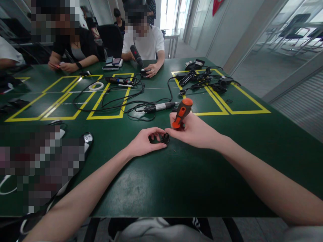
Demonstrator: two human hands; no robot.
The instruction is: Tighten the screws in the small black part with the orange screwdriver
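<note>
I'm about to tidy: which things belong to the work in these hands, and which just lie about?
Apparently in the job:
orange-handled tool, in right hand
small black part, in left hand
perhaps the tiny piece nearby

Seemingly lying about:
white ring
silver-bodied tool
tangled black cables

Both forearms (101,171) are bare. Pale grey cloth (157,233) lies over the lap, and black cloth (205,230) (with small white stripes) appears beside it.
</note>
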